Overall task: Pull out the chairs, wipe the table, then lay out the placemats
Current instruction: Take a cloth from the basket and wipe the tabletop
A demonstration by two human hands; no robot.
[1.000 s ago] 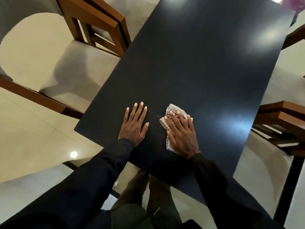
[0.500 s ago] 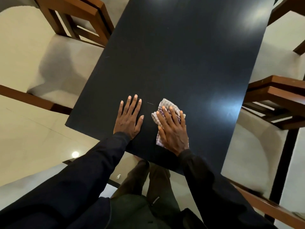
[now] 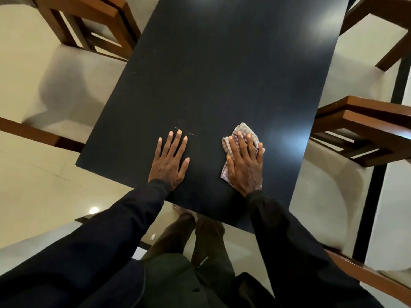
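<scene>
View from above, clock face laid over the table (image 3: pixel 222 74), 12 o'clock at its far end and 6 o'clock at the near edge where I stand.

My left hand (image 3: pixel 170 162) lies flat on the bare dark top near 6 o'clock. Its fingers (image 3: pixel 176 143) are straight, slightly spread and holding nothing. I judge it is there as a prop, so that I can lean over the surface.

My right hand (image 3: pixel 244 165), just toward 3 o'clock from the left and apart from it, presses a checked cloth (image 3: pixel 245 128) onto the top. Its fingers (image 3: pixel 241 143) are straight and fanned wide, not curled round the fabric. The flat palm spreads the pressure, so the bunched cloth drags evenly instead of rolling up. Cloth edges show beyond my fingertips and beside my thumb.

A thin pale mark (image 3: pixel 185 131) sits at my left fingertips, toward 12 o'clock. It may be a scratch or a streak; the view does not settle it.

One chair (image 3: pixel 89 21) stands clear of the table at 10 o'clock and a second chair (image 3: pixel 367 127) at 3 o'clock, which leaves the edges reachable.

Stage, as I judge it: wiping, with most of the top toward 12 o'clock yet to cover. No placemats are in view.
</scene>
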